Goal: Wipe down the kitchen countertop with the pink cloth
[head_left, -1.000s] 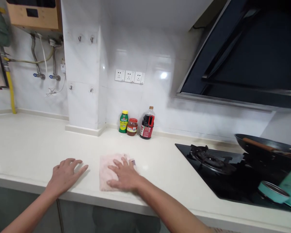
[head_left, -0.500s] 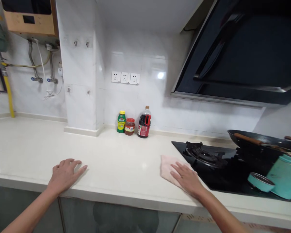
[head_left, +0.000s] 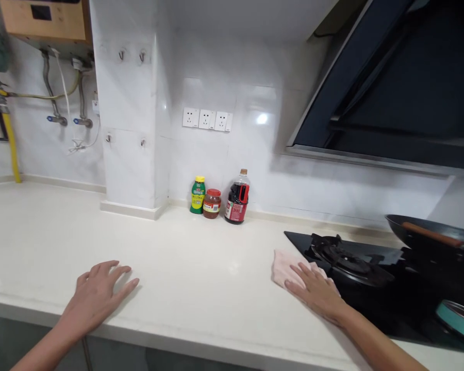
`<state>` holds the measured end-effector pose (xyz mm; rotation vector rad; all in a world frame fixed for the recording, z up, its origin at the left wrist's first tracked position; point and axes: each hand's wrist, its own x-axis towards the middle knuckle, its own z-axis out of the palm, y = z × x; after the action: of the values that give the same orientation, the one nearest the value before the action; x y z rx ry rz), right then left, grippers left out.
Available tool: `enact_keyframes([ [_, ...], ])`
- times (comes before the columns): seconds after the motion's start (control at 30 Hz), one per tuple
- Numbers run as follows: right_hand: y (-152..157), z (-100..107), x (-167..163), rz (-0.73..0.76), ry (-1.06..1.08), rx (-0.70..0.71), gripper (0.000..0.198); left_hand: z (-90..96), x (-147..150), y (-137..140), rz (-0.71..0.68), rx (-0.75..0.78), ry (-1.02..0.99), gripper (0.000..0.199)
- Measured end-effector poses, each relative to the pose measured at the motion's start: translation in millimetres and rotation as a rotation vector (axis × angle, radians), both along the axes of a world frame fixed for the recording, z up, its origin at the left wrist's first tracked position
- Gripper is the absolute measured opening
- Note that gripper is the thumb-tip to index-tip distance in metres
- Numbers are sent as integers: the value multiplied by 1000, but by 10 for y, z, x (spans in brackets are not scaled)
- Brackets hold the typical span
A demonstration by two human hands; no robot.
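My right hand (head_left: 315, 289) lies flat on a pale pink cloth (head_left: 282, 264), fingers stretched and slightly apart, pressing it to the white countertop (head_left: 193, 288) beside the stove's left edge. Part of the cloth is hidden under the palm, and its far side is wrinkled against the stove edge. On the left, my left hand (head_left: 96, 293) is open over the counter near its front edge, fingers spread and holding nothing. Whether its fingertips touch the surface is hard to tell.
Against the wall stand a green bottle (head_left: 197, 196), a red-lidded jar (head_left: 212, 204) and a dark sauce bottle (head_left: 237, 198). At right are a black gas stove (head_left: 375, 304), a wok (head_left: 421, 232) and a teal container (head_left: 459, 319). A slanted range hood (head_left: 402, 103) hangs above.
The right hand and cloth have shifted a little right, up to the stove edge, and the cloth is more bunched. The view has turned slightly and come closer. The left hand stays open.
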<state>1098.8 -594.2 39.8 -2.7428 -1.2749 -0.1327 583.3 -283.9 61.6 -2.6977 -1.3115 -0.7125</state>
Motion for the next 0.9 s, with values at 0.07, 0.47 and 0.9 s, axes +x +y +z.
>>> enact_keyframes([
  [0.07, 344, 65, 170, -76, -10, 2, 82, -16, -5, 4, -4, 1, -18, 55],
  [0.47, 2722, 367, -794, 106, 157, 12, 91, 38, 40, -34, -5, -56, -84, 50],
  [0.9, 2884, 574, -3278, 1083, 204, -39, 73, 51, 20, -58, 122, -35, -154, 67],
])
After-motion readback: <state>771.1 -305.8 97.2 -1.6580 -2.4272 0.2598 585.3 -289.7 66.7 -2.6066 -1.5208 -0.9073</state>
